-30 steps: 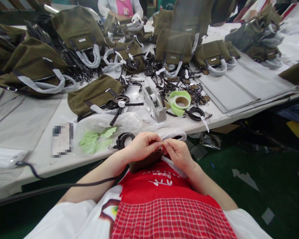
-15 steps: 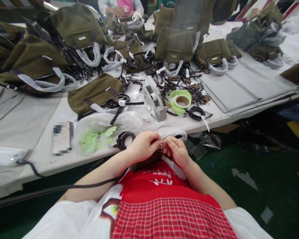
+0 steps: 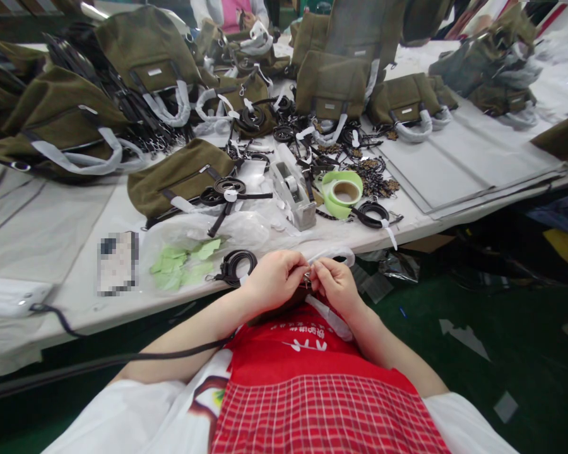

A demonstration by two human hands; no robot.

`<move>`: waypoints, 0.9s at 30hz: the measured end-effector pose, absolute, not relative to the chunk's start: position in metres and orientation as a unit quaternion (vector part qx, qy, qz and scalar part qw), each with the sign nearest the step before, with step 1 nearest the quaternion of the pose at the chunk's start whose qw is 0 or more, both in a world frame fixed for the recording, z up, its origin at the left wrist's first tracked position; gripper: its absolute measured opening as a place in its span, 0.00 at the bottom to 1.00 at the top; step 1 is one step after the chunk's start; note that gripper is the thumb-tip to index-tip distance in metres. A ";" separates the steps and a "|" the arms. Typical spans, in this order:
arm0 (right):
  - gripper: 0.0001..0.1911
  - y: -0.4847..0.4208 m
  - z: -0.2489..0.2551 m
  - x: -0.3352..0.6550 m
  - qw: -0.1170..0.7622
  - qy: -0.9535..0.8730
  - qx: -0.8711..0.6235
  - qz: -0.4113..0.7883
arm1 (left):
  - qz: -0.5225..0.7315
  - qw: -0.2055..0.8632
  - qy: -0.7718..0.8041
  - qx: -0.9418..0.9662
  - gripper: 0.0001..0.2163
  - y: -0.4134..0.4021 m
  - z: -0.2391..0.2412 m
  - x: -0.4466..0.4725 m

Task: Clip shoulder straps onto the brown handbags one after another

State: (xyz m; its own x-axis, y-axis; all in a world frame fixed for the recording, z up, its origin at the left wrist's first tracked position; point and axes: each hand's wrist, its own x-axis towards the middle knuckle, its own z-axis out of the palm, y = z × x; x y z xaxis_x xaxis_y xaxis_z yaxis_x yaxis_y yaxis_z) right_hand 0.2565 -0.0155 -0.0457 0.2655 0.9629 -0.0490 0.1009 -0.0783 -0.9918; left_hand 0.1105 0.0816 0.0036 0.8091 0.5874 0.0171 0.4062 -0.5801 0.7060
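My left hand (image 3: 275,282) and my right hand (image 3: 337,285) meet at the table's front edge, fingers pinched closed. Between their fingertips shows a small metal clasp (image 3: 307,278); its exact form is hard to make out. Beneath the hands an olive bag (image 3: 284,310) rests against the red apron, mostly hidden. One of its wrapped handles (image 3: 331,317) hangs below my right hand, and a wrapped loop (image 3: 343,253) rises behind the fingers. A coiled black strap (image 3: 238,265) lies just left of my left hand.
A tape dispenser (image 3: 293,192), a green-edged roll (image 3: 344,192), green paper slips (image 3: 182,261) and a phone (image 3: 118,261) lie on the table. Olive bags (image 3: 161,53) and tangled straps fill the back. A black cord (image 3: 137,357) runs across my left forearm. A person (image 3: 231,16) sits opposite.
Both my hands stay nearly in place at the clasp, with slight finger movement; a little more metal shows between them. The person opposite has shifted their hands.
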 end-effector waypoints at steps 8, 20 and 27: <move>0.21 -0.017 -0.048 0.255 0.512 -0.461 -0.624 0.368 | 0.176 0.280 0.294 0.897 0.08 0.069 -0.008 0.112; 0.19 -0.012 -0.042 0.269 0.416 -0.561 -0.662 0.272 | 0.154 0.264 0.311 0.900 0.09 0.102 -0.010 0.104; 0.08 -0.044 -0.019 0.291 0.256 -0.619 -0.710 0.217 | -0.030 0.131 0.567 0.813 0.24 0.168 -0.033 0.027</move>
